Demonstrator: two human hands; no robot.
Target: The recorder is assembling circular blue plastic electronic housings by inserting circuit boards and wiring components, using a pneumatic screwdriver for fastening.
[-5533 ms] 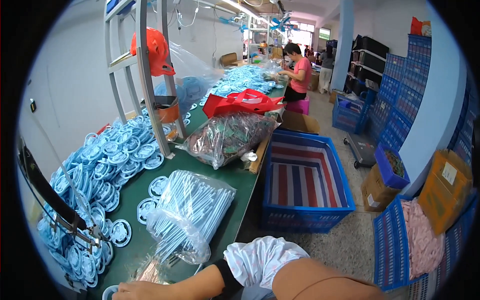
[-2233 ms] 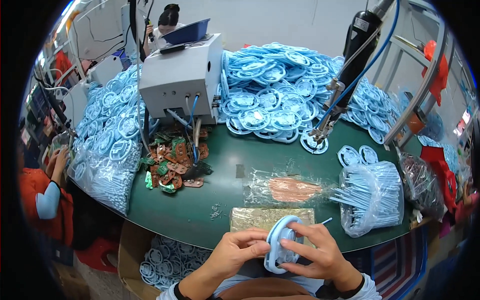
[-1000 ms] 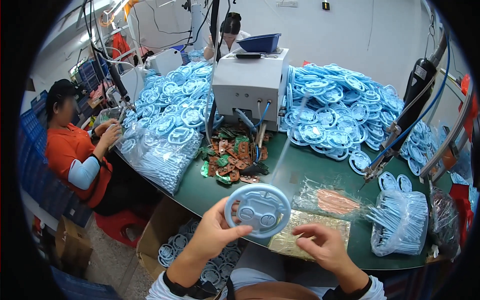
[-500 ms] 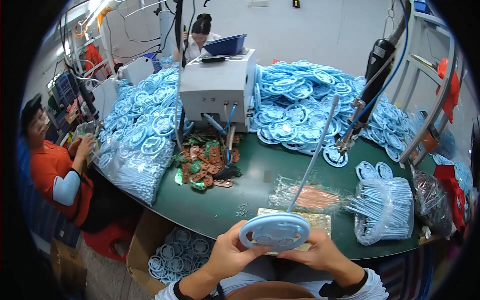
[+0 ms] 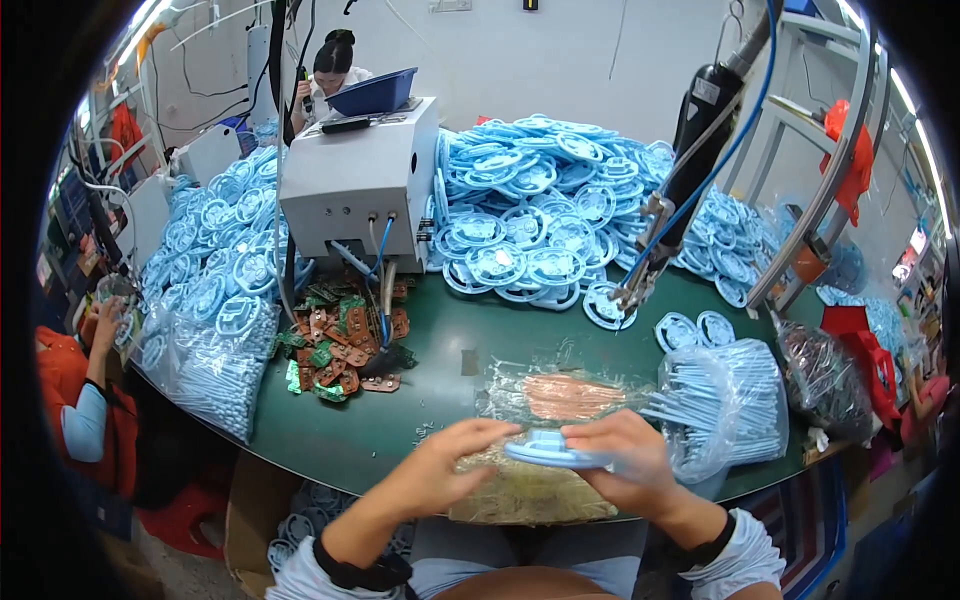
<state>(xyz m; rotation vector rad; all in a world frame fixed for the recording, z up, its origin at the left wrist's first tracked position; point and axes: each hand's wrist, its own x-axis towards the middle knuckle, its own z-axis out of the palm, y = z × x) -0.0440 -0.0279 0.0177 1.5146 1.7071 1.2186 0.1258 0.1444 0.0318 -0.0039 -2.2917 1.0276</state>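
Both hands hold one light blue round plastic part [image 5: 552, 450], seen edge-on and nearly flat, just above the near edge of the green table [image 5: 450, 350]. My left hand [image 5: 462, 462] grips its left side and my right hand [image 5: 618, 455] its right side. Under the hands lie a clear bag of tan pieces [image 5: 520, 492] and a clear bag of orange pieces [image 5: 565, 393]. To the right stands a clear bag of pale blue sticks [image 5: 725, 403].
A grey machine box [image 5: 352, 180] stands at the table's middle with green and brown circuit boards [image 5: 340, 345] in front. Heaps of blue round parts [image 5: 545, 210] lie behind. A hanging screwdriver tool [image 5: 670, 190] dangles at right. One person sits far left [image 5: 85, 400], another behind [image 5: 335, 70].
My view swung from the aisle back to the table. The blue round part, held up facing me a second ago, has been tipped flat and lowered between both hands.
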